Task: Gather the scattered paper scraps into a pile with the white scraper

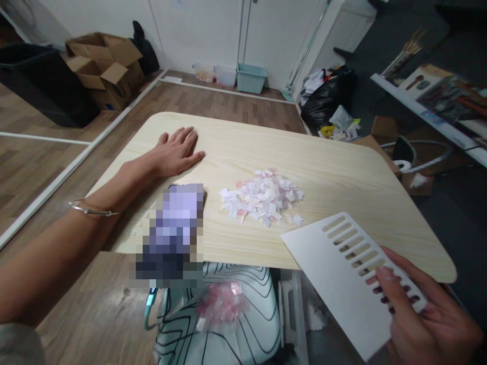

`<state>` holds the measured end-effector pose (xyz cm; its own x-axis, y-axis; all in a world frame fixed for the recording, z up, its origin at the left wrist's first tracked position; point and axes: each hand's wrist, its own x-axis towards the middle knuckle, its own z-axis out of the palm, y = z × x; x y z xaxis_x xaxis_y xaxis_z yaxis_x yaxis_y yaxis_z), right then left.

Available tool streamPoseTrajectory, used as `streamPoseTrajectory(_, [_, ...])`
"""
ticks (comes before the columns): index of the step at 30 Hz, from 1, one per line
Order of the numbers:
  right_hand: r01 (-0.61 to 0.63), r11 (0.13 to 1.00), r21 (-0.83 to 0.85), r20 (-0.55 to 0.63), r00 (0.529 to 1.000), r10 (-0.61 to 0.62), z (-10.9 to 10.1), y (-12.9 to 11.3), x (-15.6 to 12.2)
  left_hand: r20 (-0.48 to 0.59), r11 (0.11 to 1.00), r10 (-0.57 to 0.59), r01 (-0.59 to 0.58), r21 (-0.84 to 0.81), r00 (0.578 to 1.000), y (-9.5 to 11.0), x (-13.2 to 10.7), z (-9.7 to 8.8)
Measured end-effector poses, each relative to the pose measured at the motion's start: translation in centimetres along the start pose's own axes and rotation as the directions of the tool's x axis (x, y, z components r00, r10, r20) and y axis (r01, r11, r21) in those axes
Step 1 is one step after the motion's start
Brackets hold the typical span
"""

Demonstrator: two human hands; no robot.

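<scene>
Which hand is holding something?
The right hand, at the lower right: it grips a flat white plastic board with slots. The left hand lies flat and empty on the pale wooden table.

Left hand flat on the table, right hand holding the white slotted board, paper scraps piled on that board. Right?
No: the head view shows the paper scraps piled on the table, not the white slotted board. Correct: left hand flat, right hand holding it.

Pixelated block [172, 230] masks something – right hand [429, 317], edge-cropped, covers part of slotted board [335, 258]
</scene>
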<state>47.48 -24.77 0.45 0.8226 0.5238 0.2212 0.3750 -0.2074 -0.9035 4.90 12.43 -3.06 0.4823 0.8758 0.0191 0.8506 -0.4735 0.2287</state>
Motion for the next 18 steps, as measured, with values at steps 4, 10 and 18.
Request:
streamPoseTrajectory(4, [-0.071,0.997,0.031,-0.016,0.997,0.071,-0.2,-0.2,0.0,-0.095,0.995,0.100,-0.101,-0.001,0.990,0.5,0.2,0.5])
streamPoseTrajectory(10, [-0.089,0.994,0.057,-0.019,0.996,0.090,0.1,-0.9,0.0,-0.272,0.995,0.061,-0.079,-0.057,0.960,2.0,0.5,0.0])
streamPoseTrajectory(18, [-0.121,0.990,0.070,-0.104,0.986,0.127,0.3,-2.1,0.4,-0.101,0.992,-0.090,0.080,-0.095,0.991,2.9,-1.1,-1.4])
